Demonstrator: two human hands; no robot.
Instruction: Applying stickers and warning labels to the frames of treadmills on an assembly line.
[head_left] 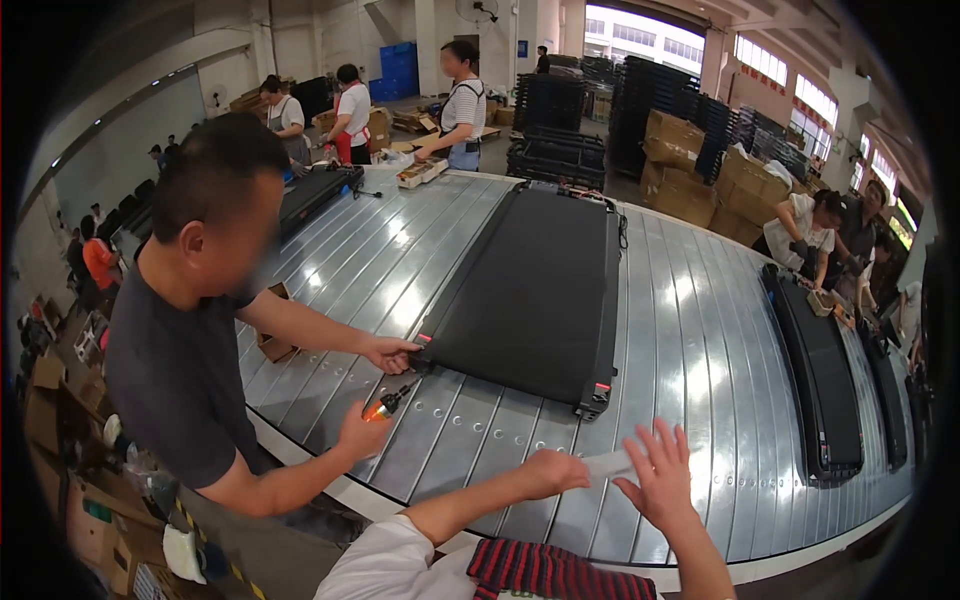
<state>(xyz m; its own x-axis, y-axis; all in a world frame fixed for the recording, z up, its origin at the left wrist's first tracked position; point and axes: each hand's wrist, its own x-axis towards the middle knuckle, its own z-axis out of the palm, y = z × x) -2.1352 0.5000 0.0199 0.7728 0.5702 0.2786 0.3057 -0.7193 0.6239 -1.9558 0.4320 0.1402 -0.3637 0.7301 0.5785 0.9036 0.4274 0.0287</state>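
My left hand (pixel 555 472) is closed, its fingers pinching one end of a pale, see-through strip (pixel 608 463) that looks like tape or plastic film. The strip reaches across to my right hand (pixel 662 478), which is raised with its fingers spread and its thumb apart. Whether the strip touches that palm I cannot tell. Just beyond both hands lies a treadmill deck (pixel 525 290) with a black belt, flat on the slatted metal conveyor (pixel 690 440). Red marks show at its near corners.
At my left a co-worker (pixel 190 330) leans in, one hand on the deck's near left corner, the other gripping an orange-and-black power screwdriver (pixel 385 404). More decks (pixel 822 390) lie at the right, with people beyond. Cardboard boxes (pixel 672 165) and dark stacks stand behind.
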